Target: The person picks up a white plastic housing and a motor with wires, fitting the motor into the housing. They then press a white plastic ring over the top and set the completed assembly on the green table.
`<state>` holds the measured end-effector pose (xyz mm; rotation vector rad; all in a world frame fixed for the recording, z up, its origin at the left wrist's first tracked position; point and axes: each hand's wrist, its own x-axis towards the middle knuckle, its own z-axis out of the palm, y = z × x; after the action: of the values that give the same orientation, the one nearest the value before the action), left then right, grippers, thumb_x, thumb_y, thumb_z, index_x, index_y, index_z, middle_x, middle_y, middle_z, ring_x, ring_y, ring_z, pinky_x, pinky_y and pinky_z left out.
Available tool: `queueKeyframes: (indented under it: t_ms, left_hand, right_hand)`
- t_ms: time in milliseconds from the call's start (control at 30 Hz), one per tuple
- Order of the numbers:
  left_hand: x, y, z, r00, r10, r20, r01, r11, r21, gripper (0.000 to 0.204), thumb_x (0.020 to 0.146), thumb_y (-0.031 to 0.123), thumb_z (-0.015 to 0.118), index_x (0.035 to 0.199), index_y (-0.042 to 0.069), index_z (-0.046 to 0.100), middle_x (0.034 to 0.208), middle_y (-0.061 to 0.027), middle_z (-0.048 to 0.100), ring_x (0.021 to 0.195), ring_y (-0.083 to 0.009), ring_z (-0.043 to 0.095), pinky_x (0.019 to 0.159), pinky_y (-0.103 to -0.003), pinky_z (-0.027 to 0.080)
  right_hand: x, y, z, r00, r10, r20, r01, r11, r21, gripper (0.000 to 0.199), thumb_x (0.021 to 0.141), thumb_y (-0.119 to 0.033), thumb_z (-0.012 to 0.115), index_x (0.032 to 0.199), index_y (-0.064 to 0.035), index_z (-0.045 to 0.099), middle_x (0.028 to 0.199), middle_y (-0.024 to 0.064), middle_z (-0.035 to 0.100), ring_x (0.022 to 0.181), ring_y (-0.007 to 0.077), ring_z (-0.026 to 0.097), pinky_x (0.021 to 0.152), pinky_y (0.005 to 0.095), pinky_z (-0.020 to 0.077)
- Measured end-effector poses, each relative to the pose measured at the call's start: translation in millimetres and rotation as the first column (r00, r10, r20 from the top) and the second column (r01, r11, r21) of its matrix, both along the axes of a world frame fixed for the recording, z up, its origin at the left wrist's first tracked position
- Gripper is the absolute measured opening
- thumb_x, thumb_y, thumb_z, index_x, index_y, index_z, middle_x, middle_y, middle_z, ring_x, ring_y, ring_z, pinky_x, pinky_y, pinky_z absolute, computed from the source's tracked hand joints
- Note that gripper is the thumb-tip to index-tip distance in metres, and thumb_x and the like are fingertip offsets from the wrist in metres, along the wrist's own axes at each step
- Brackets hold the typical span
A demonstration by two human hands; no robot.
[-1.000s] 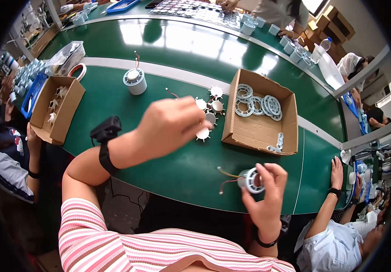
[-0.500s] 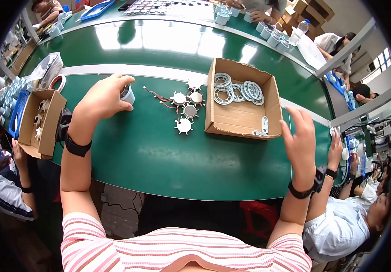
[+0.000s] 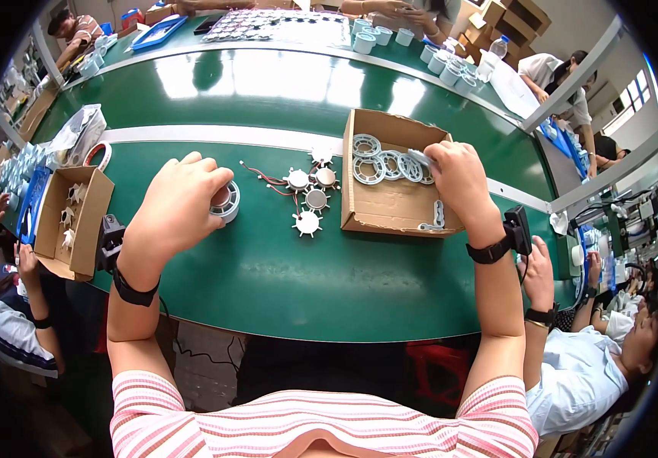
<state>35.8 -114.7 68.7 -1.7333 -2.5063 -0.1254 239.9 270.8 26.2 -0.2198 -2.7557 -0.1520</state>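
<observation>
My left hand [image 3: 181, 200] is wrapped round a pale blue round cup-shaped housing [image 3: 231, 206], whose round top faces up beside my thumb. Over the right side of an open cardboard box [image 3: 390, 220], my right hand [image 3: 458, 177] pinches a light blue plastic ring [image 3: 421, 159]. More rings [image 3: 368, 170] lie flat inside that box, along with small pale link-shaped pieces [image 3: 437, 217] in its near right corner. Between my hands, several round white parts with spikes round their rims [image 3: 308, 223] rest on the green table, some with thin red wires [image 3: 271, 180].
At my left stands another cardboard box [image 3: 92, 221] holding white spiked pieces. Behind it are a tape roll [image 3: 98, 155] and a clear plastic container [image 3: 77, 130]. A white strip [image 3: 214, 136] crosses the table. Co-workers sit on both sides; a co-worker's hand [image 3: 538, 271] is near my right forearm.
My right hand has moved left from beside the box to over it and closed on a ring. My left hand has shifted slightly right and nearer with the housing, whose top now shows.
</observation>
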Motion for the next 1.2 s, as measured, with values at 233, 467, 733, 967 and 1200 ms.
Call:
queueKeyframes:
  t_ms: [233, 467, 733, 967, 1200]
  left_hand:
    - [65, 24, 24, 0.967, -0.183, 0.178, 0.177, 0.983, 0.051, 0.042, 0.073, 0.014, 0.082, 0.107, 0.005, 0.059, 0.095, -0.0107, 0.058, 0.079, -0.0321, 0.064, 0.071, -0.043, 0.052]
    - [104, 49, -1, 0.827, -0.343, 0.446, 0.391, 0.92, -0.019, 0.046, 0.078, 0.02, 0.082, 0.11, 0.003, 0.054, 0.101, -0.0134, 0.054, 0.078, -0.0335, 0.064, 0.066, -0.043, 0.053]
    - [99, 54, -44, 0.786, -0.391, 0.479, 0.336, 0.92, 0.2, 0.057, 0.079, 0.027, 0.085, 0.117, 0.001, 0.051, 0.117, -0.0138, 0.055, 0.08, -0.0313, 0.066, 0.066, -0.039, 0.055]
    - [99, 57, -45, 0.633, -0.199, 0.748, 0.18, 0.978, 0.108, 0.067, 0.076, 0.018, 0.089, 0.131, 0.004, 0.052, 0.125, -0.0124, 0.056, 0.086, -0.0222, 0.067, 0.068, -0.032, 0.056]
    - [92, 58, -52, 0.333, -0.148, 0.931, 0.159, 0.982, 0.099, 0.074, 0.083, 0.004, 0.082, 0.147, 0.006, 0.045, 0.132, -0.0083, 0.055, 0.094, -0.0146, 0.066, 0.074, -0.025, 0.057]
  right_hand:
    - [16, -16, 11, 0.997, -0.072, -0.039, 0.07, 0.996, -0.054, 0.011, 0.084, -0.004, 0.068, 0.095, -0.0042, 0.07, 0.092, 0.011, 0.067, 0.088, 0.0332, 0.065, 0.081, 0.042, 0.0524]
    - [25, -21, 1, 0.988, 0.082, 0.134, -0.037, 0.95, -0.311, 0.017, 0.083, -0.005, 0.07, 0.1, -0.0038, 0.071, 0.094, 0.0117, 0.067, 0.087, 0.0334, 0.066, 0.078, 0.0441, 0.0533]
    - [52, -63, 42, 0.892, -0.08, -0.445, -0.021, 0.976, -0.218, 0.025, 0.087, 0.004, 0.07, 0.112, 0.0, 0.072, 0.095, 0.0121, 0.068, 0.08, 0.0268, 0.068, 0.071, 0.0321, 0.0533]
    - [110, -148, 10, 0.999, 0.003, -0.04, -0.032, 0.66, -0.75, 0.024, 0.089, 0.004, 0.07, 0.113, 0.0027, 0.072, 0.095, 0.0145, 0.069, 0.08, 0.0246, 0.068, 0.072, 0.0307, 0.0536]
    - [121, -174, -24, 0.987, -0.128, -0.095, 0.022, 0.698, -0.715, 0.039, 0.082, -0.003, 0.079, 0.119, 0.0025, 0.068, 0.113, 0.0167, 0.068, 0.102, 0.0311, 0.066, 0.087, 0.0359, 0.0534]
